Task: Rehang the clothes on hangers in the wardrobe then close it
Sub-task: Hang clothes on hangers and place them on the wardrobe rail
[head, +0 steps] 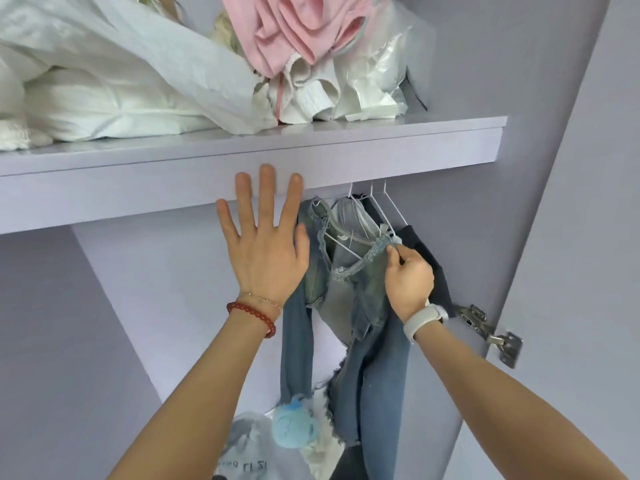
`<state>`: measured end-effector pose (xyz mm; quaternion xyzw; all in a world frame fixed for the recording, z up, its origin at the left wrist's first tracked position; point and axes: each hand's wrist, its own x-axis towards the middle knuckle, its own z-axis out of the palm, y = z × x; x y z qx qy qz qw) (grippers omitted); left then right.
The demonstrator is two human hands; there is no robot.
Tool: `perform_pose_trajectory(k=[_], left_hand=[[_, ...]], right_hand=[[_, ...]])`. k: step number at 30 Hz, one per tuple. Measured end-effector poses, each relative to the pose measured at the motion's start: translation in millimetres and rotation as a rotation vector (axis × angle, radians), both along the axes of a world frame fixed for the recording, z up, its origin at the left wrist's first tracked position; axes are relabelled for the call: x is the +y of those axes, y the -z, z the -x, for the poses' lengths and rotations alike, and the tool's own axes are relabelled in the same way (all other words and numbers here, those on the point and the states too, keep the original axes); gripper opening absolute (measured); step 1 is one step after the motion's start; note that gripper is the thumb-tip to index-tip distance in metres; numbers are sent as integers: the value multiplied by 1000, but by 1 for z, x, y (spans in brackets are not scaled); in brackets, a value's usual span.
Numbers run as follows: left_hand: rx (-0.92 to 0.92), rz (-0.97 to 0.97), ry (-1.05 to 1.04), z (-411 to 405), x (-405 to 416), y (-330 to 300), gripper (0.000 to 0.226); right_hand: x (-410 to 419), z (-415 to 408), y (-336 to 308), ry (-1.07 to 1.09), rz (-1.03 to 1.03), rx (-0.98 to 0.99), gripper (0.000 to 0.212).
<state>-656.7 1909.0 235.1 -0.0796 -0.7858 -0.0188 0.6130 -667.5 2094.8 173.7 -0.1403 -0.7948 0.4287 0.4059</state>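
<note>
left hand point(265, 251) flat, fingers spread and straight, fingertips against the front edge of the lilac shelf point(346, 150). right hand point(408, 275) curled, pinching the frayed waistband of the jeans point(349, 289), which hang from a white hanger point(372, 206) under the shelf at the wardrobe's right side (a dark garment point(433, 265) hangs just behind). pink cloth point(287, 32) and white bedding point(104, 91) piled on the shelf. door hinge point(491, 332) at right.
</note>
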Motion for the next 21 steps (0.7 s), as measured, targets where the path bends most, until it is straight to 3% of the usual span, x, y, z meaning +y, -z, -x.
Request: perform_pose_trajectory(k=[10,13,17,21], left_hand=[[90,3,-8,14,1,5,67],[50,-34,-3,10,6,7,68],[-29,-92,60,-1,11,7,68],[-134,-198,227,-20,21,25,64]], right_hand=[[18,48,20,-73,-69,-243,31],[18,40,25,-138,-104,-252,30],[25,16,24,-216,-170,-295,44],[35,-31,29,-175,-359,-277,49]])
